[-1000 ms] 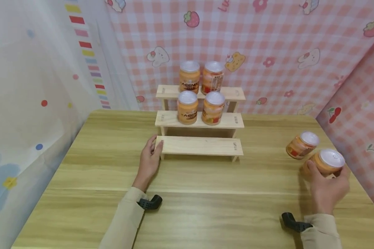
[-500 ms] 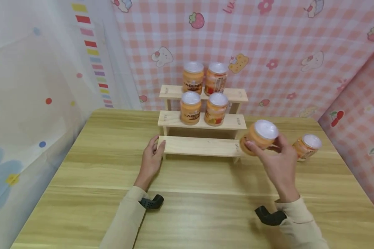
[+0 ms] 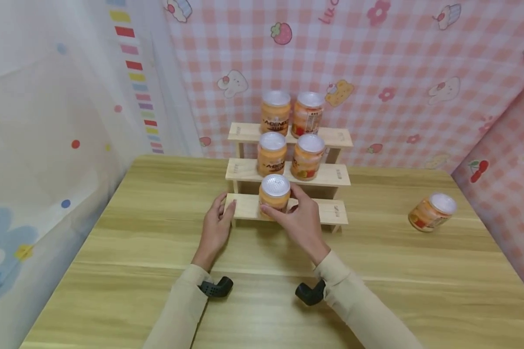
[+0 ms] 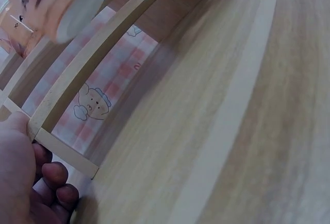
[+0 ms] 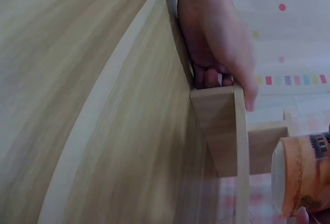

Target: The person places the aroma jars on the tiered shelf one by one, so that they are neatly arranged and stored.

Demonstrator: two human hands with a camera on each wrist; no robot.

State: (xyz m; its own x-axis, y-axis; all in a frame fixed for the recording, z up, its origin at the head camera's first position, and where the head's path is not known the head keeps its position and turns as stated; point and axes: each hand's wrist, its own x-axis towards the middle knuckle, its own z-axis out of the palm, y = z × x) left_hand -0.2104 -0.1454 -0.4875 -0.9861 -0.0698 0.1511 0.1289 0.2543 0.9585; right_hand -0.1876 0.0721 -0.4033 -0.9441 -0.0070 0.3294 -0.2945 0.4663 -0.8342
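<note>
A three-step wooden shelf stand (image 3: 246, 207) stands on the table. My left hand (image 3: 216, 228) grips the left end of its lowest step, thumb on top; in the left wrist view curled fingers (image 4: 54, 175) show by the leg. Between thumb and fingers my right hand (image 3: 303, 220) holds an orange jar (image 3: 274, 198) with a silver lid, upright over the left-middle of that step. In the right wrist view a gap separates the jar's base (image 5: 278, 180) from the plank (image 5: 241, 147). Two similar jars share the middle step, front left (image 3: 271, 157) and right (image 3: 307, 160).
On the top step are two more jars, left (image 3: 275, 114) and right (image 3: 307, 116). Another jar (image 3: 431, 212) sits alone on the right side of the wooden table (image 3: 262, 310). A pink checked cloth (image 3: 397, 63) hangs right behind the stand.
My right hand has carried the jar leftward from the table's right side to above the lowest step. My left hand stays on the stand's end. The head view has shifted slightly.
</note>
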